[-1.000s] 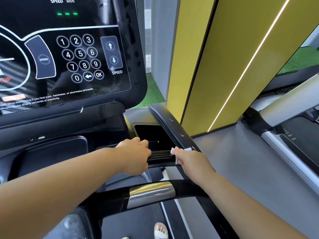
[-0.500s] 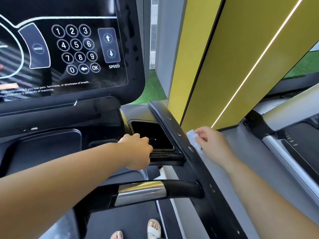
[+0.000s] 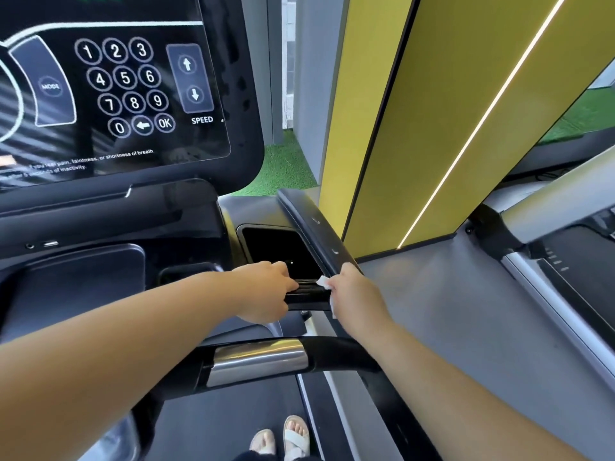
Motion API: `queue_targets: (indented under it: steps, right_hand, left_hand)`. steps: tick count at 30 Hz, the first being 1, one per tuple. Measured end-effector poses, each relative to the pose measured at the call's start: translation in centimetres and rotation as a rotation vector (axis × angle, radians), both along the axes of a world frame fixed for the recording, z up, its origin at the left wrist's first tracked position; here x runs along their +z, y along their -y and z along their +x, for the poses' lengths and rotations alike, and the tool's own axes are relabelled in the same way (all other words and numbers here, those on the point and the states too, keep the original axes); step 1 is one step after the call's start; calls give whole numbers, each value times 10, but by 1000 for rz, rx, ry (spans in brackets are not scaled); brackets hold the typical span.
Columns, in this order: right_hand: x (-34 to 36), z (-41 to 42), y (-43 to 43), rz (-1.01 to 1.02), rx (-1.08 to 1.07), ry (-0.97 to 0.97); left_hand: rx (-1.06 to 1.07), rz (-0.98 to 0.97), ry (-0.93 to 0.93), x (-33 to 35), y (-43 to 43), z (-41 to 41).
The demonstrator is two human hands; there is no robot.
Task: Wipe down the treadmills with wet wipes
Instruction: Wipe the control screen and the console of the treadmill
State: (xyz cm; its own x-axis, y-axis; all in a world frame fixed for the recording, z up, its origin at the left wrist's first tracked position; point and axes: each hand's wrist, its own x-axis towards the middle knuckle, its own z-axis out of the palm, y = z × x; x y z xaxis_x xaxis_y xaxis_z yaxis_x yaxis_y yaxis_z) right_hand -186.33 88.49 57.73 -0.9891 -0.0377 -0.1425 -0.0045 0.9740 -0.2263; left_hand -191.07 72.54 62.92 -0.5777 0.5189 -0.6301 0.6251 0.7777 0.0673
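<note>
On the side rail (image 3: pixel 311 216) of the treadmill (image 3: pixel 83 287), the right hand (image 3: pixel 357 294) pinches a white wipe (image 3: pixel 323 281) in curled fingers. The left hand (image 3: pixel 266 291) curls its fingers over the black ledge (image 3: pixel 309 296) beside it.

Glossy black console (image 3: pixel 233 94), brushed-metal handlebar band (image 3: pixel 258 361)

A single head-worn wide-angle view looks forward and down, close over the treadmill console (image 3: pixel 133 181).

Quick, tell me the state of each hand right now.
Left hand: closed, gripping the ribbed ledge of the console pocket.
Right hand: closed, pinching the wet wipe.
</note>
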Motion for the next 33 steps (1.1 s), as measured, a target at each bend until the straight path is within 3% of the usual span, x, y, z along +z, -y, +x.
queue_targets:
  steps: [3,5,7,9,13,15,16,19,22,23,25,28,33]
  right_hand:
    - [5,11,15,-376,-39,-34]
    - [16,12,14,-723,-201,30]
    - [22,7,-2,-887,-415,-22]
    - [24,2,-17,-698,-442,-64]
    - [6,-1,-6,-295,-243,-1]
    - [2,4,7,-188,-187,-12]
    - [4,6,14,-239,-169,-15]
    - [19,9,22,-787,-230,192]
    - [30,-5,1,-1176,-497,177]
    - [32,-12,-10,-1182,-569,144]
    - [35,-27,-34,-924,-556,93]
    - [29,-65,-57,-603,-348,10]
    - [12,-141,-55,-428,-29,-99]
  left_hand:
    - [62,83,-24,0,3,-2]
    - [132,132,-23,3,6,-5]
    - [166,131,-8,5,8,-9]
    - [170,141,1,6,8,-10]
    - [158,146,-2,3,8,-8]
    - [168,159,1,3,8,-7]
    - [174,162,3,2,9,-7]
    - [189,162,-8,-1,9,-9]
    - [245,188,5,-4,7,-16]
    - [266,196,25,-5,7,-20]
    - [293,194,100,-9,4,-27]
    - [341,240,115,-10,-7,-38]
    - [459,385,-71,-15,-33,-66]
